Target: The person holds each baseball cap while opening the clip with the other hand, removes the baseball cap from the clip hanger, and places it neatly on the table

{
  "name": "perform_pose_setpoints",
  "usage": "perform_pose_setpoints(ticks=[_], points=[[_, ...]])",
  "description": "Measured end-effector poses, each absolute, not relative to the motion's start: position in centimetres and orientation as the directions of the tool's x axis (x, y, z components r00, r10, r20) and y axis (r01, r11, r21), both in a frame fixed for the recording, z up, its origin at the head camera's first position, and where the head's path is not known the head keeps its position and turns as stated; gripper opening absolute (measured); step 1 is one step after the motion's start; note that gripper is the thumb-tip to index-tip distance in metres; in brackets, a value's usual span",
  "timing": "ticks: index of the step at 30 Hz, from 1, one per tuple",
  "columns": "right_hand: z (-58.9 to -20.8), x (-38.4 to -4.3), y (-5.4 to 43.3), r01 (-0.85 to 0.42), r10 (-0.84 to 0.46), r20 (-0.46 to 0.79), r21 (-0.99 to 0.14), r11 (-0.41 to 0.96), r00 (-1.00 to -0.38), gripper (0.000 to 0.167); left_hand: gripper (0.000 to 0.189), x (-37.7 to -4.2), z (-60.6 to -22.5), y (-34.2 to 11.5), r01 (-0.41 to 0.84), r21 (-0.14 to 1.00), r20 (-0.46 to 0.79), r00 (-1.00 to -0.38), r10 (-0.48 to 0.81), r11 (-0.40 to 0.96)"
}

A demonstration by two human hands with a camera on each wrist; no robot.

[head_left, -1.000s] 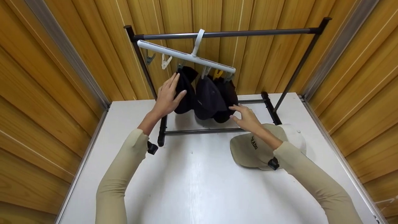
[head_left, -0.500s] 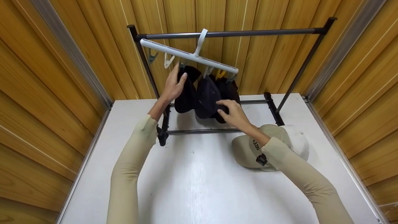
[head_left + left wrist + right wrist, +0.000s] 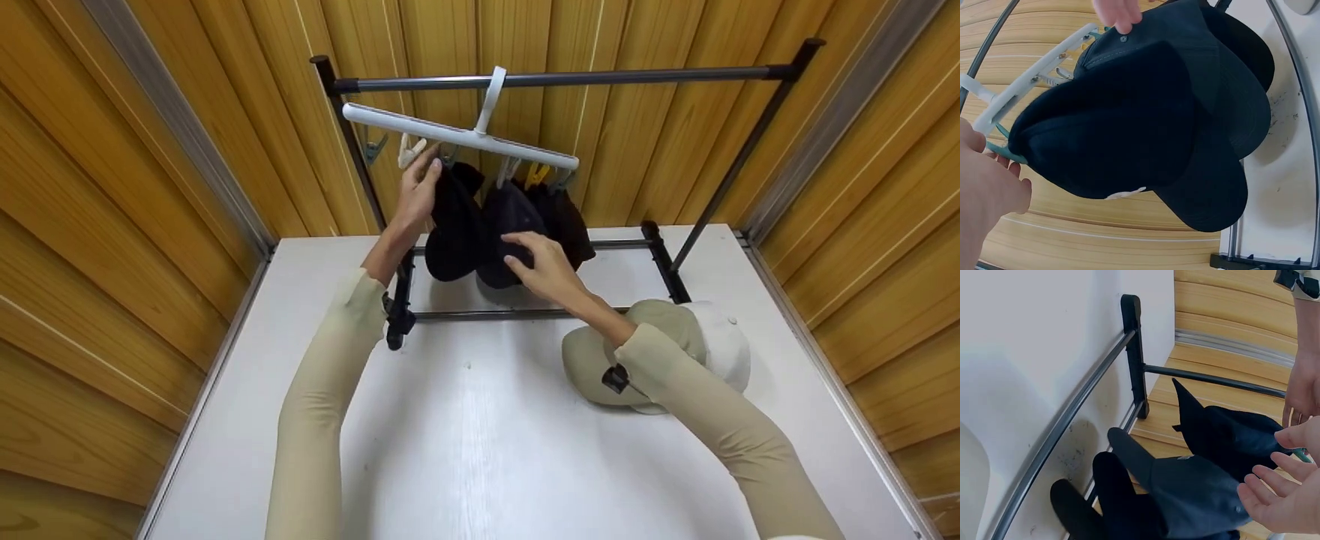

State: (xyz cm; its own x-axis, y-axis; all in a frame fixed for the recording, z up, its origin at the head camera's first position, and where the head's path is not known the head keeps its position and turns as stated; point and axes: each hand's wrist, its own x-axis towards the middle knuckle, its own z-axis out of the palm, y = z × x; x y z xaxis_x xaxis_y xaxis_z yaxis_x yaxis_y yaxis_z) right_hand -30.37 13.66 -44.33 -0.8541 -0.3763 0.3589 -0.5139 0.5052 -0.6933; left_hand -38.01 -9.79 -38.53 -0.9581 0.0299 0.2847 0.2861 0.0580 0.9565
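Several dark baseball caps hang by clips from a white hanger (image 3: 405, 121) that tilts down to the right. My left hand (image 3: 416, 199) is up at the leftmost black cap (image 3: 454, 232). In the left wrist view its thumb and fingers pinch the teal clip (image 3: 1006, 151) at that cap's edge, beside the hanger bar. A white clip (image 3: 409, 152) hangs just left of those fingers. My right hand (image 3: 551, 270), fingers relaxed and parted from the thumb, hovers before the navy cap (image 3: 514, 210) and holds nothing. Another dark cap (image 3: 566, 221) hangs behind it, partly hidden.
The hanger hooks over the top bar (image 3: 637, 76) of a dark metal rack. A beige cap (image 3: 589, 367) and a white cap (image 3: 727, 345) lie on the white table (image 3: 465, 450), partly under my right forearm. Wooden slat walls (image 3: 112, 262) enclose the sides and back.
My left hand has moved up from the black cap's side to its clip. My right hand has shifted left across the caps. The hanger's left end has dipped slightly.
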Motion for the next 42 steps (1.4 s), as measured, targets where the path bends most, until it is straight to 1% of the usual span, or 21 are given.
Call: perform_pose_setpoints(ticks=[4, 7, 10, 12, 14, 16, 18, 20, 23, 26, 27, 30, 33, 37, 42], points=[[-44.1, -30.6, 13.1, -0.536, -0.337, 0.419, -0.704, 0.466, -0.843, 0.041, 0.044, -37.9, -38.8, -10.0, 0.271, 0.962, 0.270, -0.963, 0.022, 0.036], [-44.0, -30.9, 12.8, -0.558, -0.321, 0.457, -0.707, 0.434, -0.830, 0.043, 0.039, -37.7, -39.0, -9.9, 0.251, 0.968, 0.251, -0.968, 0.006, -0.014], [-43.8, -31.2, 12.5, -0.554, -0.311, 0.460, -0.724, 0.411, -0.832, 0.045, 0.031, -37.6, -39.4, -9.5, 0.218, 0.972, 0.217, -0.976, -0.027, -0.084], [-43.6, -31.4, 12.3, -0.540, -0.303, 0.449, -0.738, 0.405, -0.841, 0.046, 0.022, -37.6, -39.7, -9.2, 0.208, 0.969, 0.202, -0.978, -0.056, -0.137], [-43.2, -31.7, 12.1, -0.518, -0.289, 0.432, -0.753, 0.405, -0.854, 0.047, 0.016, -37.7, -39.9, -9.1, 0.203, 0.967, 0.200, -0.979, -0.035, -0.155], [-43.0, -32.0, 11.9, -0.496, -0.272, 0.416, -0.766, 0.410, -0.868, 0.048, 0.017, -37.7, -40.1, -9.1, 0.207, 0.969, 0.213, -0.977, 0.030, -0.135], [-42.7, -32.2, 11.7, -0.473, -0.253, 0.401, -0.775, 0.418, -0.881, 0.048, 0.023, -37.8, -40.2, -9.0, 0.227, 0.966, 0.240, -0.966, 0.100, -0.119], [-42.5, -32.4, 11.6, -0.458, -0.235, 0.393, -0.783, 0.421, -0.889, 0.047, 0.026, -37.8, -40.2, -9.0, 0.249, 0.964, 0.262, -0.950, 0.169, -0.099], [-42.0, -32.7, 11.4, -0.449, -0.222, 0.390, -0.791, 0.416, -0.894, 0.046, 0.022, -37.9, -40.0, -8.7, 0.291, 0.949, 0.310, -0.931, 0.192, -0.125], [-41.5, -33.1, 11.2, -0.450, -0.229, 0.388, -0.799, 0.399, -0.892, 0.043, 0.013, -37.7, -39.5, -8.5, 0.328, 0.932, 0.354, -0.917, 0.184, -0.156], [-41.4, -33.3, 11.1, -0.451, -0.235, 0.387, -0.801, 0.394, -0.892, 0.043, 0.015, -37.6, -39.3, -8.4, 0.337, 0.927, 0.364, -0.914, 0.182, -0.162], [-41.0, -33.7, 10.8, -0.442, -0.255, 0.368, -0.820, 0.363, -0.894, 0.038, 0.035, -37.4, -38.8, -8.1, 0.333, 0.926, 0.362, -0.916, 0.174, -0.176], [-40.7, -33.9, 10.6, -0.420, -0.256, 0.347, -0.842, 0.338, -0.902, 0.032, 0.044, -37.4, -38.6, -7.9, 0.304, 0.936, 0.335, -0.923, 0.188, -0.177], [-40.5, -34.2, 10.6, -0.396, -0.244, 0.329, -0.861, 0.320, -0.912, 0.028, 0.040, -37.7, -38.5, -7.8, 0.283, 0.941, 0.319, -0.923, 0.213, -0.186], [-40.5, -34.3, 10.6, -0.395, -0.242, 0.328, -0.861, 0.322, -0.913, 0.025, 0.025, -37.9, -38.3, -7.7, 0.332, 0.913, 0.388, -0.886, 0.254, -0.237]])
